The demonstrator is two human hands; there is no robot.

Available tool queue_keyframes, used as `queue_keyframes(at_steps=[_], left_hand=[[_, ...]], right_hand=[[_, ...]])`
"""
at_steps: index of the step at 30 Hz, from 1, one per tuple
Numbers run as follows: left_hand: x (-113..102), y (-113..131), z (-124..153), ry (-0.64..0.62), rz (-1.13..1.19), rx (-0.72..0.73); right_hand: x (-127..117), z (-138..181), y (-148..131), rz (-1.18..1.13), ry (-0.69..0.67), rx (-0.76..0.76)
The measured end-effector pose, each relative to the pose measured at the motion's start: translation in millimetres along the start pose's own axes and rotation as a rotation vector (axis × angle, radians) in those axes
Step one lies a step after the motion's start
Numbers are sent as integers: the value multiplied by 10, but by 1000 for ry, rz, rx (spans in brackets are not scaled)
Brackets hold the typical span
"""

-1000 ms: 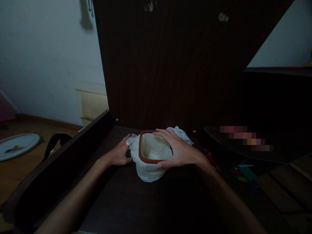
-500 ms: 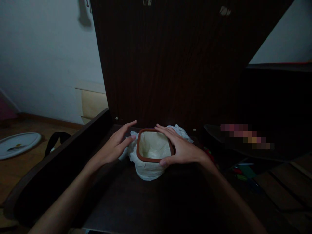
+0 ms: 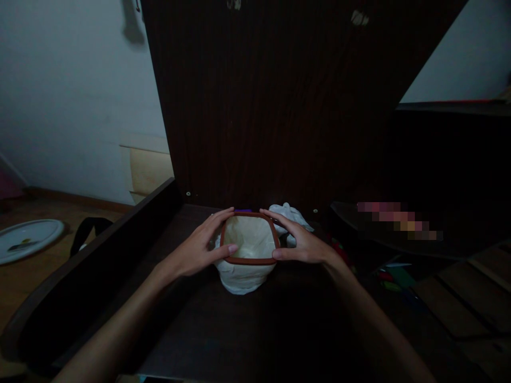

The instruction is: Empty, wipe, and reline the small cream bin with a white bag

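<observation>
A small bin lined with a white plastic bag [image 3: 244, 276] stands on a dark wooden surface [image 3: 255, 330]. A reddish-brown square ring [image 3: 248, 260] sits round its mouth over the bag. My left hand [image 3: 199, 247] grips the ring's left side, thumb at the front corner and fingers along the back. My right hand [image 3: 301, 242] grips the right side the same way. Loose white bag material [image 3: 289, 215] bunches behind the right hand.
A tall dark wooden panel [image 3: 279, 106] rises right behind the bin. A dark board [image 3: 99, 260] runs along the left. On the floor at the left lie a white round lid [image 3: 27, 236] and a black strap [image 3: 85, 231]. Coloured items [image 3: 389, 279] lie at the right.
My left hand left the bag's side, lifted, then came down onto the ring's left edge. My right hand slid from over the ring's top to its right edge. The ring now sits squarer.
</observation>
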State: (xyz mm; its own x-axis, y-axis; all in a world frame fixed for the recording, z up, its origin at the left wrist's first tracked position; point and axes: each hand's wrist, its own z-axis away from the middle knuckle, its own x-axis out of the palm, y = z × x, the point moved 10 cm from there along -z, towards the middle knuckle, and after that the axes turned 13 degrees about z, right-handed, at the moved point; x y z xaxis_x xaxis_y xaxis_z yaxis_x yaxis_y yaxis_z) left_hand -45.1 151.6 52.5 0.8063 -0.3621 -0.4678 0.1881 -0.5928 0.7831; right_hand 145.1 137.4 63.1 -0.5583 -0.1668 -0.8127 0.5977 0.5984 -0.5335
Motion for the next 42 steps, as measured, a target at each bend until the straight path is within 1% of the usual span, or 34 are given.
queue_keyframes(at_steps=[7, 12, 20, 28, 32, 39, 42], left_hand=[[62, -63, 33, -4, 60, -29], [108, -65, 52, 9, 113, -1], [197, -158, 84, 21, 233, 38], [227, -140, 67, 28, 282, 52], [211, -106, 54, 37, 290, 92], [209, -151, 54, 53, 297, 121], [208, -168, 60, 58, 283, 125]], right_hand=[[38, 11, 56, 28, -14, 3], [63, 18, 86, 13, -16, 4], [86, 16, 105, -25, -9, 11], [101, 16, 95, -58, 4, -2], [140, 14, 140, -109, 12, -4], [212, -4, 185, -270, 10, -12], [214, -4, 191, -295, 19, -27]])
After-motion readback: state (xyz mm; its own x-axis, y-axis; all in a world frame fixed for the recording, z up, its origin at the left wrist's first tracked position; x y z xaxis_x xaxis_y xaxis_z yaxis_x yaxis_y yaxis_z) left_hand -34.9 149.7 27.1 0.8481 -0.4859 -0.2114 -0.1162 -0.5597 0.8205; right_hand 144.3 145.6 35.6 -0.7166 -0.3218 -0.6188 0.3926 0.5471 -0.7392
